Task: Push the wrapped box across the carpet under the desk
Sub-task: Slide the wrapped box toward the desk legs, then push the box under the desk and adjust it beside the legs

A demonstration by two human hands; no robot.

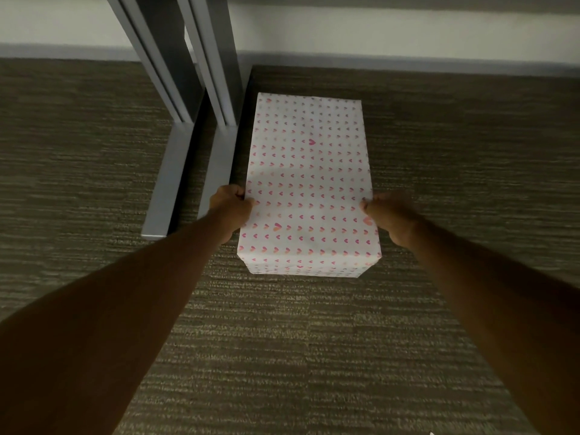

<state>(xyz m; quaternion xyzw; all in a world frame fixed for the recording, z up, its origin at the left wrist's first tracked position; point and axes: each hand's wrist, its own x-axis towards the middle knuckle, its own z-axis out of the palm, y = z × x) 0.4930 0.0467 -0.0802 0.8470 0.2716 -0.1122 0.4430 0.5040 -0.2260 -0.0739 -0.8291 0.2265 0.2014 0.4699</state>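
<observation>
Both hands, left hand (231, 206) and right hand (384, 217), clasped the heart-patterned wrapped box (309, 186) by its sides (push evenly, clearing the desk foot (219, 164)).

The scene is dim, with a muted brownish cast. The brightest patches are the pale wall (392, 29) along the top of the frame and the wrapped box (309, 183) at centre, whose far end lies in soft shade while a lighter band crosses its middle. A dark shadow hugs the carpet (314, 356) beside the grey desk legs (188, 98) at upper left. Both forearms at the lower corners are nearly black. Wide-angle distortion splays the legs outward. Carpet texture is soft, slightly smeared toward the edges. No glare.
</observation>
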